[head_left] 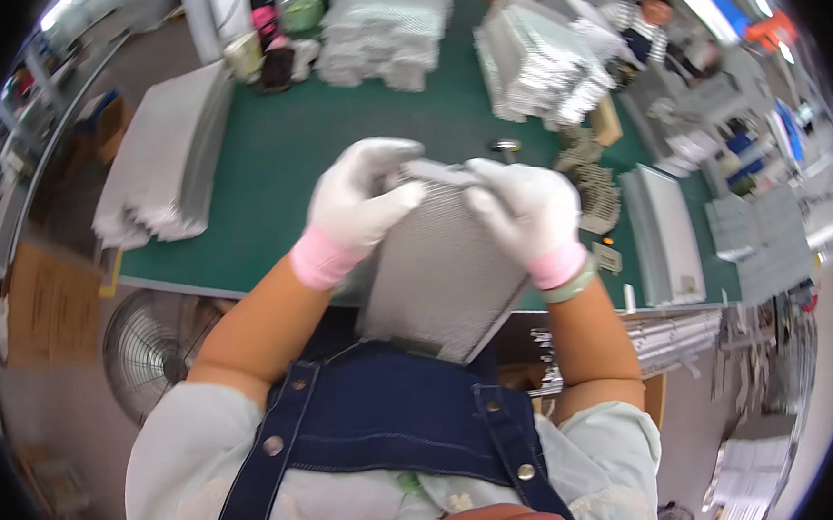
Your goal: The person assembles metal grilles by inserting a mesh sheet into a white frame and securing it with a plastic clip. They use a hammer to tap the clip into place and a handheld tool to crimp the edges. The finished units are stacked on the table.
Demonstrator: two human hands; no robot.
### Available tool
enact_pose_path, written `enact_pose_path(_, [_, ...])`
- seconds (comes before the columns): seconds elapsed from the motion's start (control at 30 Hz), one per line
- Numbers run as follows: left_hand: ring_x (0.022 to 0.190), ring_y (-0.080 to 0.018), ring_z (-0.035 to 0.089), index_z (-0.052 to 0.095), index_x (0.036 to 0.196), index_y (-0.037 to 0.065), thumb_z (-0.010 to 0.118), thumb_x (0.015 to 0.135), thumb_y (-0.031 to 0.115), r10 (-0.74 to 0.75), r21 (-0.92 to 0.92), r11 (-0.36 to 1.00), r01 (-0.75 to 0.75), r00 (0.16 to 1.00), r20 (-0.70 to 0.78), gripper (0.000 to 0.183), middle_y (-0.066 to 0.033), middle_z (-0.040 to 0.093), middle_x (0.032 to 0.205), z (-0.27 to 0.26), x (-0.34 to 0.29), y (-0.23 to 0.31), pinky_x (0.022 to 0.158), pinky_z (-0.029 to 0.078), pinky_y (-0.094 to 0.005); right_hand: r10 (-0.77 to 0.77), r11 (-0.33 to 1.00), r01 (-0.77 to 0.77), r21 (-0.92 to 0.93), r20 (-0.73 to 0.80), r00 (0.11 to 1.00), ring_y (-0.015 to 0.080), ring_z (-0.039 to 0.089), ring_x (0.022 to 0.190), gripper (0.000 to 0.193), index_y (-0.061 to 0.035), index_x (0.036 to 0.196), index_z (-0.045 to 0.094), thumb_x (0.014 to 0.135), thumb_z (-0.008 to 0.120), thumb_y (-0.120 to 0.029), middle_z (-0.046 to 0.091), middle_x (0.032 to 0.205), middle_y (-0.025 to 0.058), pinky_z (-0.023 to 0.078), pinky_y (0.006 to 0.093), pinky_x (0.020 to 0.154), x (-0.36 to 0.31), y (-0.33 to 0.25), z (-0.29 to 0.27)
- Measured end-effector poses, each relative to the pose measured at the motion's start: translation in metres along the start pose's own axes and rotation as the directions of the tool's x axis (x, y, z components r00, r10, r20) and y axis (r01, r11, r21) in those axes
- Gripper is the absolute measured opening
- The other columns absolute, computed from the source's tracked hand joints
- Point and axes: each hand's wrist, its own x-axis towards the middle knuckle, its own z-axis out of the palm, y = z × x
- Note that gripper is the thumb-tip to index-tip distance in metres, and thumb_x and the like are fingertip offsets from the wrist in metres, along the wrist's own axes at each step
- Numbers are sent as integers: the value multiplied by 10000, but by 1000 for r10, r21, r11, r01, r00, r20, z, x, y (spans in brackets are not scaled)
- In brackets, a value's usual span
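Note:
A grey, finely textured metal panel (441,268) is tilted between my hands, its near end resting against my dark blue apron (397,409). My left hand (365,196), in a white glove with a pink cuff, is closed on the panel's far left corner. Gloved the same way, my right hand (528,205) grips the far right corner, thumb and fingers pressed together. A light grey strip (440,172) runs along the far edge between both hands; whether it is a separate piece I cannot tell. The fingertips are partly hidden and slightly blurred.
Stacks of similar panels stand on the green table (277,164): one left (167,156), one behind (388,28), one back right (543,62). A small dark tool (504,145), beige pieces (591,187) and a long panel (663,235) lie rightward. A fan (155,352) stands left.

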Motion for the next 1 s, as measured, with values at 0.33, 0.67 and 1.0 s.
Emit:
enact_pose_path(0.33, [856,-228,688,611,1115,-19,561,902,-8,249,652,728,-213,968,38,220,-143,696,951,14,6,34,776,535,-308,143,990,-143,-9,105,984,263,674,674,208,-86,974,724,834,716,-240,676,729,91,522,356,610,7,-7,-13])
enact_pose_path(0.67, [855,-336,674,597,1100,-2,540,867,-3,355,780,574,-251,934,39,240,-182,676,930,22,9,26,774,536,-386,91,994,-87,-60,57,994,271,630,591,208,-106,978,678,848,694,-268,600,646,89,487,395,542,9,-12,-7])
enact_pose_path(1.0, [1140,-217,583,453,1308,-41,563,903,9,230,320,920,-224,973,18,423,-176,539,1301,20,-9,-10,1022,439,-343,76,996,-72,-59,62,995,276,627,589,216,-92,971,673,842,698,-263,604,650,88,480,397,535,4,-10,3])
